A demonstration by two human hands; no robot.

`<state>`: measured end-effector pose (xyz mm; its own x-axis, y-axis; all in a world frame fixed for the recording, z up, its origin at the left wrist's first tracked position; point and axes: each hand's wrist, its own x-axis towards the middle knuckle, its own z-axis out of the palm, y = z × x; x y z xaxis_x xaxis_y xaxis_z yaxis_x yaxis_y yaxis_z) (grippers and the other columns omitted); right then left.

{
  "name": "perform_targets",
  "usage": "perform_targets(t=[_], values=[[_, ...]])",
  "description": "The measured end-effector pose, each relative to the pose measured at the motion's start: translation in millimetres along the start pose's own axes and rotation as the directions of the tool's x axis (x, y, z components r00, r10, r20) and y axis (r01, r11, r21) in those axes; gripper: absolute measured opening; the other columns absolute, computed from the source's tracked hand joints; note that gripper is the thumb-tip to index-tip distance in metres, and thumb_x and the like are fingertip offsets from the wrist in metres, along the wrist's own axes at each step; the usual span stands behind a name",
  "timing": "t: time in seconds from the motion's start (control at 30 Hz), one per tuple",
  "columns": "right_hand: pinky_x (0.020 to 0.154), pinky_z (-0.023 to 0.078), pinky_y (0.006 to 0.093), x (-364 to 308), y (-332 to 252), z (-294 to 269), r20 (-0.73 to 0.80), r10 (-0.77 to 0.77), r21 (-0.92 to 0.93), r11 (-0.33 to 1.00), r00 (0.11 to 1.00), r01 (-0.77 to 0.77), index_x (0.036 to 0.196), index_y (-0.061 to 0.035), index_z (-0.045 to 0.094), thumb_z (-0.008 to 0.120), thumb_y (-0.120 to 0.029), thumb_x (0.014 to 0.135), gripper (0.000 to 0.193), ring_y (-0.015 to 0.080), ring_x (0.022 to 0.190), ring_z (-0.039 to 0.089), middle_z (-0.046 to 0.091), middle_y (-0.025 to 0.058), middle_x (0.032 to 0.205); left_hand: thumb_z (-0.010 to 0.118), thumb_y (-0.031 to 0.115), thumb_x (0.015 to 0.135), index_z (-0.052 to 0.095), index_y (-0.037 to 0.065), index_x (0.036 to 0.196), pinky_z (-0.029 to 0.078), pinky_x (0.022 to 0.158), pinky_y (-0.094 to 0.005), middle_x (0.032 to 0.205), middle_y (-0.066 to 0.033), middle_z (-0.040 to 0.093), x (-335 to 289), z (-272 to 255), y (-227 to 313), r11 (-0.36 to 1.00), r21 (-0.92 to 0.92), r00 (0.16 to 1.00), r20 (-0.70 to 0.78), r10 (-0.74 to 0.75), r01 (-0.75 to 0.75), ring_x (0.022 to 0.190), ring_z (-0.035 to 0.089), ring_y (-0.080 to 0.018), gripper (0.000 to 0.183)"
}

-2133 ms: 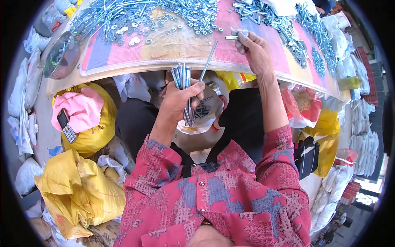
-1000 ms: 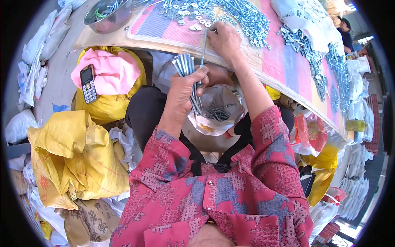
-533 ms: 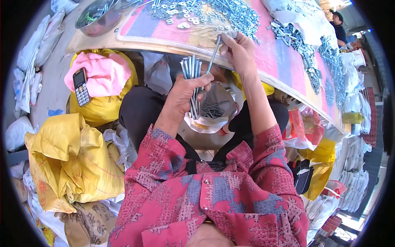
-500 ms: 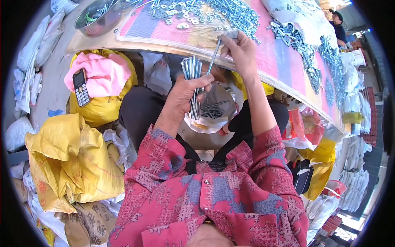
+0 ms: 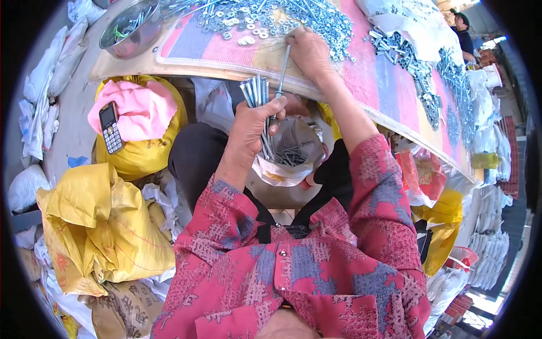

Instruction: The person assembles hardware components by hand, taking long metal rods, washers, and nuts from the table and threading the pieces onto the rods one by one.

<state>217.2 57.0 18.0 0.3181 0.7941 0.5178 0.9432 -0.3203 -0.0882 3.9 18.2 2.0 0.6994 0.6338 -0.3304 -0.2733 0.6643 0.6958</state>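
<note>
Shiny metal bolts (image 5: 257,99), glossy steel bowl (image 5: 131,31), matt pink cloth (image 5: 138,110), crinkled yellow plastic sack (image 5: 101,226)

The left forearm is being raised from the lower middle of the view, its patterned red sleeve ending at the wrist. The left hand (image 5: 251,127) is being held closed in a fist, thumb pointing toward the right hand, with the back of the hand turned to the camera. The right arm is being extended farther forward, bent at the elbow, the bare forearm rising past the left hand. The right hand (image 5: 307,52) is being held knuckles up, its fingers curled downward in a pinch.
</note>
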Motion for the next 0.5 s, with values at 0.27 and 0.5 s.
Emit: perform_targets(t=[0.27, 0.5], values=[[0.046, 0.034, 0.0227, -59.8, -6.9, -81.7, 0.508, 0.344, 0.837, 0.019, 0.789, -0.547, 0.080, 0.0029, 0.061, 0.058, -0.014, 0.093, 0.022, 0.0077, 0.047, 0.041, 0.057, 0.0034, 0.061, 0.074, 0.009, 0.079, 0.061, -0.001, 0.097, 0.038, 0.041, -0.0195, 0.073, -0.0061, 0.062, -8.5, 11.7, -3.7, 0.990, 0.140, 0.995, 0.095, -0.023, 0.009, 0.058, 0.058, -0.0110, 0.025], [0.047, 0.033, 0.0213, -88.0, 20.3, -79.3, 0.406, 0.414, 0.911, -0.256, 0.814, -0.324, 0.084, 0.0030, 0.063, 0.058, -0.009, 0.094, 0.017, 0.0085, 0.049, 0.044, 0.060, 0.0049, 0.067, 0.071, 0.005, 0.081, 0.056, 0.002, 0.102, 0.037, 0.038, -0.0205, 0.082, -0.0080, 0.061, -6.4, 26.1, -21.9, 0.994, 0.039, 0.974, 0.203, -0.105, 0.100, 0.063, 0.058, -0.0128, 0.026]])
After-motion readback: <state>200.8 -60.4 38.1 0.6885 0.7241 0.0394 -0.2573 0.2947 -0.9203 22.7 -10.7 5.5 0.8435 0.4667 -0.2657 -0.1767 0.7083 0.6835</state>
